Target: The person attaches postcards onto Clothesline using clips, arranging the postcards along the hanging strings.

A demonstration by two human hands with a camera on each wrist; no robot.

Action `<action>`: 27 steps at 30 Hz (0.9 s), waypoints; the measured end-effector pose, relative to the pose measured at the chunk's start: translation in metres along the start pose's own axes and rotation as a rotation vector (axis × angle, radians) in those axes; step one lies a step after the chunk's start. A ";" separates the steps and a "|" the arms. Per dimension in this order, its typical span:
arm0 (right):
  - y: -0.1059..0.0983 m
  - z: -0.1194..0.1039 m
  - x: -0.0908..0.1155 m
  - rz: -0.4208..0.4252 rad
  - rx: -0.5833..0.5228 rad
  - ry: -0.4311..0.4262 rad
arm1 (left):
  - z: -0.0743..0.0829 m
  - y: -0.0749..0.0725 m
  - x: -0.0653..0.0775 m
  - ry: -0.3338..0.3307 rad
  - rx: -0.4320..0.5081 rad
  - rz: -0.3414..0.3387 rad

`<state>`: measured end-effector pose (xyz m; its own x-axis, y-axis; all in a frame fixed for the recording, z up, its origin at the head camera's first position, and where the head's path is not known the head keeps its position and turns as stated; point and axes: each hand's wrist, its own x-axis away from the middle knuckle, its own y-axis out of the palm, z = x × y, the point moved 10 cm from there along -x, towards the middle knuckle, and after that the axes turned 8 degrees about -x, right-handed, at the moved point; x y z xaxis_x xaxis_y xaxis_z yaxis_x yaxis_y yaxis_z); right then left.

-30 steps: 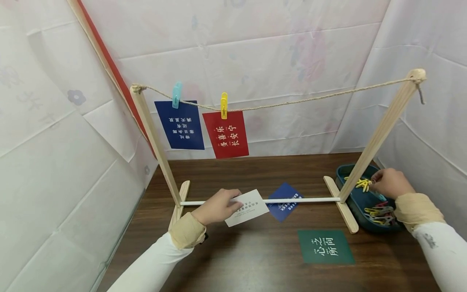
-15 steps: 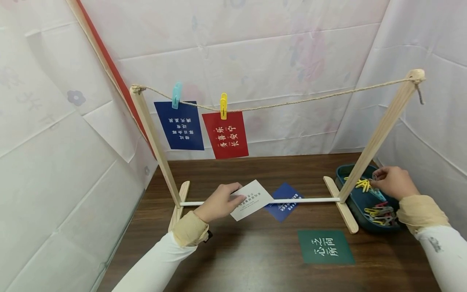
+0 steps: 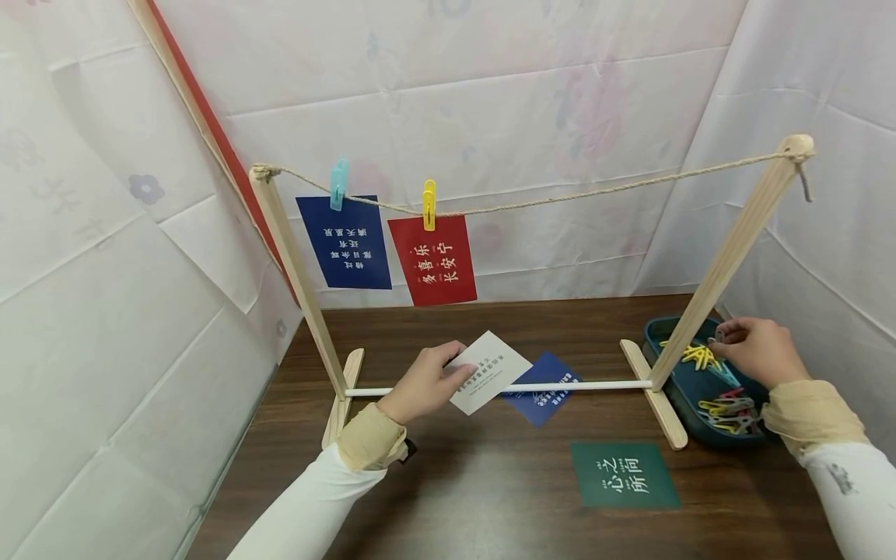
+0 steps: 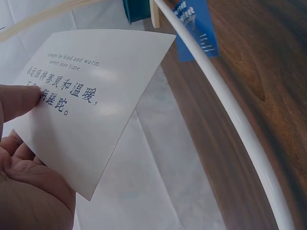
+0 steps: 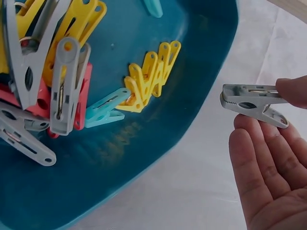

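My left hand point(image 3: 427, 383) pinches a white card point(image 3: 492, 372) with printed writing, held tilted above the white rod point(image 3: 588, 385). In the left wrist view the thumb lies on the card's printed face point(image 4: 103, 96). Over the far edge of the dark tray point(image 3: 689, 408), my right hand point(image 3: 759, 350) holds a grey clothespin point(image 5: 252, 103) between thumb and fingers. Its jaws look closed in the right wrist view. Inside the tray lie yellow, teal, red and grey clothespins point(image 5: 67, 86).
A rope point(image 3: 595, 190) spans two wooden posts point(image 3: 735, 257). A teal clothespin point(image 3: 339, 185) holds a blue card point(image 3: 346, 245) there; a yellow clothespin point(image 3: 429, 204) holds a red card point(image 3: 437, 268). Another blue card point(image 3: 549, 400) and a green card point(image 3: 625, 476) lie on the table point(image 3: 490, 498).
My left hand has moved slightly up and right, turning the white card more upright. The right hand has risen a little over the tray with the grey clothespin.
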<state>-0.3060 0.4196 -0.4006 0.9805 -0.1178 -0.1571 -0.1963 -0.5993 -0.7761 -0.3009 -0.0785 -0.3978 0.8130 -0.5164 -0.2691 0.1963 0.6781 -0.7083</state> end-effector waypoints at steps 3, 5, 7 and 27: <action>-0.002 -0.002 0.001 0.018 -0.005 -0.010 | 0.003 -0.003 -0.001 0.003 0.007 0.030; -0.003 -0.002 0.002 0.022 -0.011 -0.010 | 0.004 -0.004 -0.002 0.008 0.019 0.046; -0.004 -0.002 0.003 0.029 -0.013 -0.011 | 0.006 -0.005 -0.003 0.014 0.038 0.061; -0.018 -0.010 0.017 0.125 -0.084 -0.021 | 0.019 -0.011 -0.016 -0.002 0.201 0.163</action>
<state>-0.2853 0.4203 -0.3828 0.9480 -0.1799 -0.2627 -0.3153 -0.6452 -0.6959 -0.3057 -0.0678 -0.3730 0.8437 -0.3910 -0.3679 0.1675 0.8427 -0.5117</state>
